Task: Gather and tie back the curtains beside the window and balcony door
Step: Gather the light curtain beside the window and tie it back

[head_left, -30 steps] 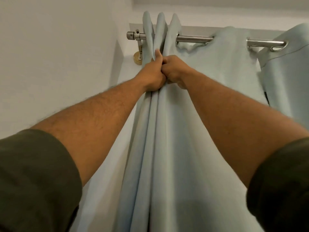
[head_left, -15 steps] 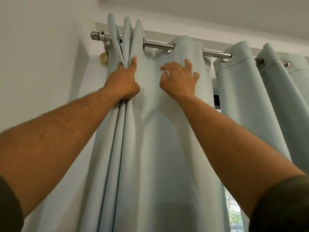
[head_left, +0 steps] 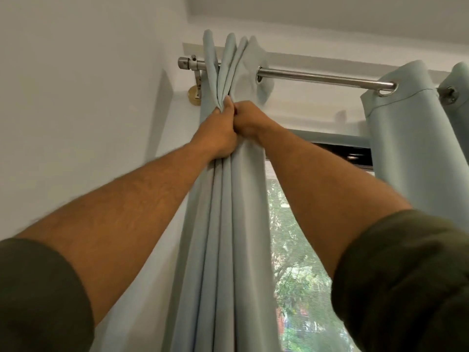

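A steel rod runs along the top on a bracket. Green trees show outside; the wall is white

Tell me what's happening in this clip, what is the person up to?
A person is reaching up with both arms and bunching a pale blue curtain into tight folds near the wall end of the metal rod. The left hand and right hand grip the gathered folds side by side just under the rod. Part of the window is uncovered. More curtain hangs ungathered to the right. No tie is visible.
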